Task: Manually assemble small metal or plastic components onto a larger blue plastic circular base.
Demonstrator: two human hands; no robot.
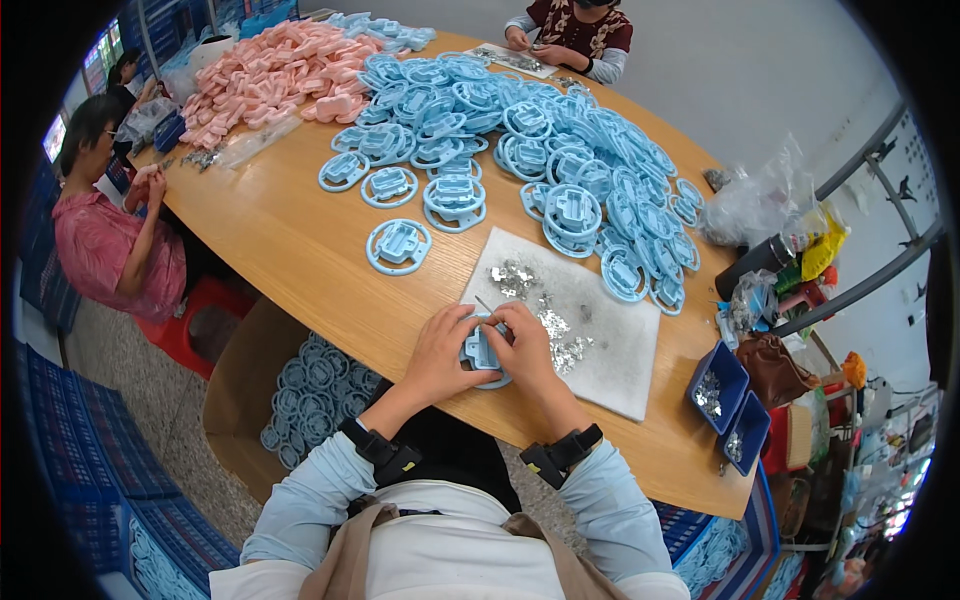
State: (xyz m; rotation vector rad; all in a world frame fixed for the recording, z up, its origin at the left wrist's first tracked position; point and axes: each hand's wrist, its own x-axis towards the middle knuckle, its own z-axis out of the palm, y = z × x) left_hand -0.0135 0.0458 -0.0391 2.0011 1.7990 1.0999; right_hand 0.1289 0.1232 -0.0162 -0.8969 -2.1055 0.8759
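Observation:
A light blue round plastic part [479,350] lies at the table's near edge, between my two hands and partly covered by them. My left hand [438,352] grips its left side, fingers curled over the top and thumb along the bottom. My right hand [526,346] closes on its right side, with thumb and fingertips pressed near its upper rim. A thin metal-looking sliver shows by those fingertips; what it is I cannot make out. Just beyond, small silvery metal pieces [568,350] are scattered on a white foam-like sheet [625,335].
A large heap of light blue parts [600,150] covers the table's far middle, beside a pink pile [280,75]. Dark blue bins [718,385] with metal pieces stand at the right edge. A carton [235,420] of blue parts sits below left. Co-workers sit left and across.

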